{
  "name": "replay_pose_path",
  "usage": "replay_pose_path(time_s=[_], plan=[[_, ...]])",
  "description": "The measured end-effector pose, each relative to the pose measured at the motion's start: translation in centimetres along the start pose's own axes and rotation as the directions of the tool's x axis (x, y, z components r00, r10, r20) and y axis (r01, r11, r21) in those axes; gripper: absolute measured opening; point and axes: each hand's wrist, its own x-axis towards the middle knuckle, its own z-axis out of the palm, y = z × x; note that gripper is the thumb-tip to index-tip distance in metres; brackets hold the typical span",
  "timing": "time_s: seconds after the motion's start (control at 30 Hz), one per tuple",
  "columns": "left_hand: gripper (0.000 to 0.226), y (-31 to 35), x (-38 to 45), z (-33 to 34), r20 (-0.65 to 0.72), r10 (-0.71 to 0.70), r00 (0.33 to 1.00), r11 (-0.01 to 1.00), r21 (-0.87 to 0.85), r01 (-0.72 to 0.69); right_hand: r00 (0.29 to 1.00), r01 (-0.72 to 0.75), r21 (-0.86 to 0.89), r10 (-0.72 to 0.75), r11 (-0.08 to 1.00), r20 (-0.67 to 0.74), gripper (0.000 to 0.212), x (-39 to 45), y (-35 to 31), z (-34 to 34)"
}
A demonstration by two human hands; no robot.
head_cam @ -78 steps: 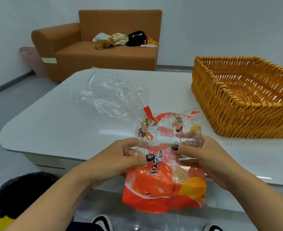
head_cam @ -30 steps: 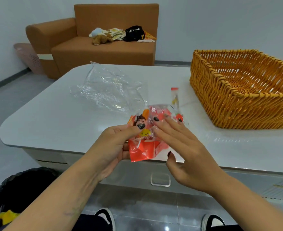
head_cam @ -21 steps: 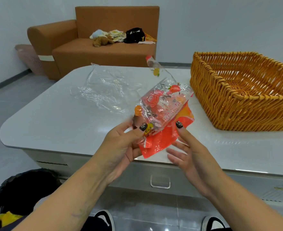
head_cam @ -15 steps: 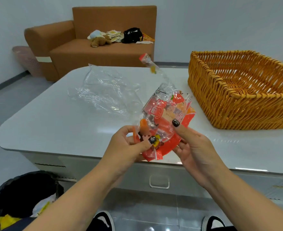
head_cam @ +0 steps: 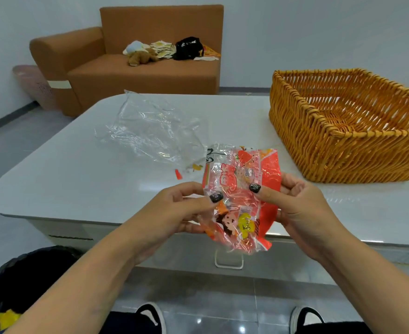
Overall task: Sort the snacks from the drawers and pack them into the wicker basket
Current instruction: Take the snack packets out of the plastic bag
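A crumpled red-orange snack bag (head_cam: 241, 196) with cartoon prints hangs upright over the near table edge, flattened and looking empty. My left hand (head_cam: 174, 213) pinches its left side with thumb in front. My right hand (head_cam: 297, 208) pinches its right side the same way. The wicker basket (head_cam: 319, 145) stands on the table to the right, with nothing visible inside it. A closed drawer with a clear handle (head_cam: 228, 261) sits in the table front, below the bag.
A crumpled clear plastic bag (head_cam: 150, 131) lies mid-table, with a small orange scrap (head_cam: 178, 174) beside it. A black bin (head_cam: 17, 280) stands at my lower left. A brown sofa (head_cam: 138, 63) with toys is behind the white table (head_cam: 66, 169).
The bag was folded and turned between my hands, then spread upright. Both hands now pinch its sides. A torn strip dropped onto the table beside the clear bag.
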Motion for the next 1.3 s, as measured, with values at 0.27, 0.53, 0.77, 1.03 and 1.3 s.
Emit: replay_pose_path(time_s=[0.27,0.53,0.77,1.03,1.3], plan=[[0.033,0.3,-0.2,0.2,0.107,-0.103,0.989,0.994,-0.025,0.106,0.990,-0.030,-0.144,0.049,0.989,0.134,0.036,-0.3,-0.5,-0.2],[0.028,-0.3,0.0,0.4,-0.011,0.005,1.000,0.989,-0.148,-0.007,0.980,-0.021,-0.191,0.058,0.981,0.193,0.031,-0.9,-0.5,0.3],[0.038,-0.4,0.5,1.3,0.026,0.056,0.998,0.950,-0.308,-0.045,0.983,-0.105,0.105,0.087,0.989,0.162,0.033,-0.5,-0.4,0.6],[0.043,-0.7,1.0,0.7,0.128,0.018,0.992,0.893,-0.449,0.042,0.970,-0.148,0.084,0.128,0.985,0.204,0.024,0.0,0.0,0.8],[0.035,-0.8,0.9,0.1,0.174,-0.088,0.981,0.922,-0.359,0.147,0.907,0.407,-0.328,-0.333,0.852,0.260,0.024,-0.1,0.1,-0.2]])
